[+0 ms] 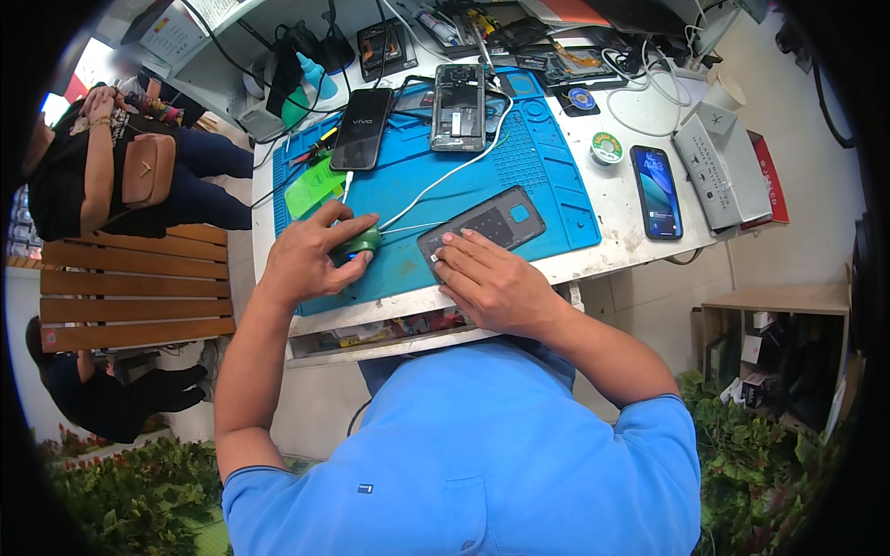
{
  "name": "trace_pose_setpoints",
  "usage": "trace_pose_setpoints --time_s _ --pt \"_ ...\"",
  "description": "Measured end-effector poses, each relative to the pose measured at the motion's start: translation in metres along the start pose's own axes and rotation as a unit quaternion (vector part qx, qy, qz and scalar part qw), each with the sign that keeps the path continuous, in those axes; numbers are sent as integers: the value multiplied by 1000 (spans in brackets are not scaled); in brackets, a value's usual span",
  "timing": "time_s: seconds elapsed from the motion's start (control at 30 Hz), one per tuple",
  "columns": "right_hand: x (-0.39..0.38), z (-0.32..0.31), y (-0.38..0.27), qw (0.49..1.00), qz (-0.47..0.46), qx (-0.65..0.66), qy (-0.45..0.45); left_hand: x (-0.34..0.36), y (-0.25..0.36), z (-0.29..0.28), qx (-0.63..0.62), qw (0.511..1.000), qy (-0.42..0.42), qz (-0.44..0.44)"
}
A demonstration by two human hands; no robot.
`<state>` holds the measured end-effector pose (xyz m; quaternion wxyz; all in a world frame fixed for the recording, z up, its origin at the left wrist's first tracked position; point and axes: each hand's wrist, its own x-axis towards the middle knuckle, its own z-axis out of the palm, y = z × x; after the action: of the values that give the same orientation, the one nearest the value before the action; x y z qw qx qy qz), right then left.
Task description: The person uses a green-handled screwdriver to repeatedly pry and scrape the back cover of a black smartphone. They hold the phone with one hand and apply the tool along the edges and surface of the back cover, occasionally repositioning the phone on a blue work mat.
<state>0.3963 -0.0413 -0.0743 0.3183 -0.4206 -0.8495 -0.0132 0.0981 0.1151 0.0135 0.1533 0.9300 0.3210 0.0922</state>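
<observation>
Pinching a green-handled tool (364,243) in the left hand (324,250); right hand's (491,285) fingers lie across a dark phone back cover (501,218) on the blue mat (399,181), can't tell if they're gripping; hands apart, though.

Right-hand fingers (464,256) hide part of the dark back cover (498,219).

Left arm (248,371) reaching up, elbow low and bent. Left hand (320,250) turned in, palm mostly hidden, fingers (357,225) curled, thumb and pointer finger pinching. Right arm (607,345) slanting up and left, elbow out wide. Right hand (493,283) palm down, back showing, fingers nearly straight, close together, pointing left. Both forearms bare. Hands near each other, not touching.
</observation>
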Motion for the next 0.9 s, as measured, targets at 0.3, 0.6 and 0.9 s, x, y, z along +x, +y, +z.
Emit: trace_pose_setpoints --time_s 0.3,0.6,0.9 --pt "0 -1 0 1000 1 0 3 8 14 -4 51 999 5 3" --pt "-1 2 2 1000 2 12 7 16 13 -13 38 999 -16 9" --pt "0 -2 -1 1000 17 7 2 24 18 -2 38 999 -18 19"
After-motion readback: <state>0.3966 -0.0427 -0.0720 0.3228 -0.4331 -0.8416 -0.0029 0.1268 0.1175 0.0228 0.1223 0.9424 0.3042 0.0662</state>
